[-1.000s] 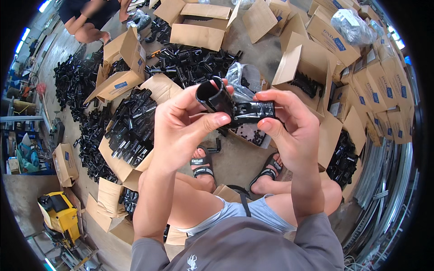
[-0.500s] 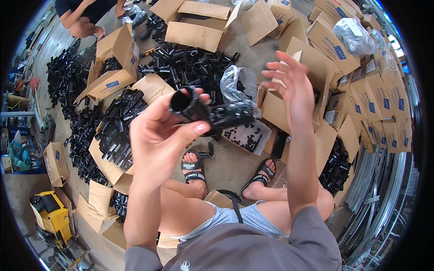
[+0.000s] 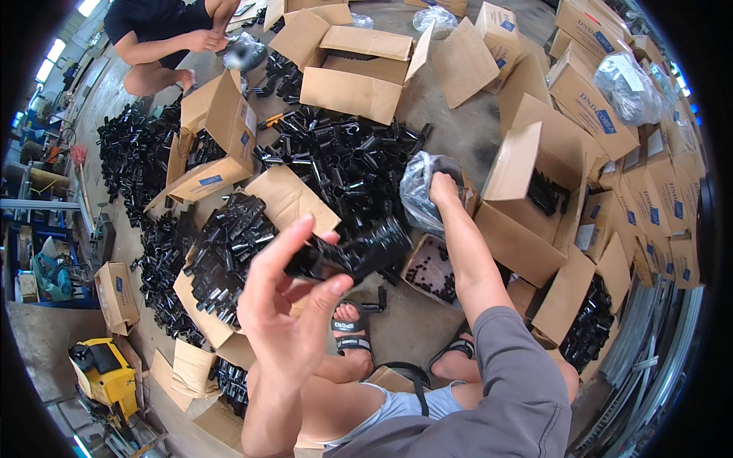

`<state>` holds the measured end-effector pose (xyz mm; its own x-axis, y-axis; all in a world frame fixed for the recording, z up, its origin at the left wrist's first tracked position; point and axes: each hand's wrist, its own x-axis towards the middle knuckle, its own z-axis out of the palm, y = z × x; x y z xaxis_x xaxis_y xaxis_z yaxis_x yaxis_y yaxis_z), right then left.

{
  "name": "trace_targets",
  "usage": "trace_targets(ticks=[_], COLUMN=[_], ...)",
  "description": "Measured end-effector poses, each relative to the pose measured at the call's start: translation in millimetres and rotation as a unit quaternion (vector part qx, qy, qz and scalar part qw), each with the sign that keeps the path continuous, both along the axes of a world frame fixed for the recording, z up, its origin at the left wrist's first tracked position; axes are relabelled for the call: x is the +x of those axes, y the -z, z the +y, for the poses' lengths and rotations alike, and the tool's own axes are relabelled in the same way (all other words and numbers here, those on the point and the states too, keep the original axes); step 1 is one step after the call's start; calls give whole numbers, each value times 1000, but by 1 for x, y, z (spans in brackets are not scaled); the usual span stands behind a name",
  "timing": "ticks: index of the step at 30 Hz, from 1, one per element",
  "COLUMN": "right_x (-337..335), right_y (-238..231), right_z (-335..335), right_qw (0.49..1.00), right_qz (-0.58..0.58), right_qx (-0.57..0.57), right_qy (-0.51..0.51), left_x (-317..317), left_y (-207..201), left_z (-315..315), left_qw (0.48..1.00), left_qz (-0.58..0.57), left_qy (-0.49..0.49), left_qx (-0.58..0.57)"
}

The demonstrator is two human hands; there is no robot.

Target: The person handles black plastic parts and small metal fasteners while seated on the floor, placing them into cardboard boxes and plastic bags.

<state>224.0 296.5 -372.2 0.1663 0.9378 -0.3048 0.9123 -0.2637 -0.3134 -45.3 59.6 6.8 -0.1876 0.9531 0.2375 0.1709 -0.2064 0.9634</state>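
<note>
My left hand (image 3: pixel 279 320) grips a black tubular pipe fitting (image 3: pixel 376 249) between thumb and fingers, held up in front of me and slightly blurred. The fitting's ribbed-looking end points to the right. My right arm stretches forward, and my right hand (image 3: pixel 444 188) is at the mouth of a clear plastic bag (image 3: pixel 417 200). Its fingers dip inside, out of sight, so what they touch is hidden. Just below the bag sits a shallow carton (image 3: pixel 434 266) with many small black pieces in it.
Heaps of black fittings (image 3: pixel 343 164) cover the floor ahead and left. Open cartons (image 3: pixel 355 95) stand around, with stacked boxes (image 3: pixel 649 191) at right. Metal profiles (image 3: pixel 637 359) lie at lower right. A yellow machine (image 3: pixel 107 374) is at lower left. Another person (image 3: pixel 156 46) crouches at far left.
My right hand has gone from raised and spread in the air down into the plastic bag. My left hand still holds the fitting, now turned with its open end away from view.
</note>
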Motion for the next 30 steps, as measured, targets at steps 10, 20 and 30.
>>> trace_targets(ticks=[10, 20, 30], right_x=[-4, -3, 19], right_y=[17, -42, -110], right_z=[-4, -21, -71], right_qw=[999, 985, 936], right_qz=[-34, 60, 188], right_qx=[31, 147, 252], right_qy=[-19, 72, 155], left_x=[-9, -1, 0], left_y=[4, -16, -18], left_z=[10, 1, -8], left_qw=[999, 991, 942], left_qz=[-28, -87, -281], left_qy=[23, -6, 51], left_qx=[-38, -101, -176])
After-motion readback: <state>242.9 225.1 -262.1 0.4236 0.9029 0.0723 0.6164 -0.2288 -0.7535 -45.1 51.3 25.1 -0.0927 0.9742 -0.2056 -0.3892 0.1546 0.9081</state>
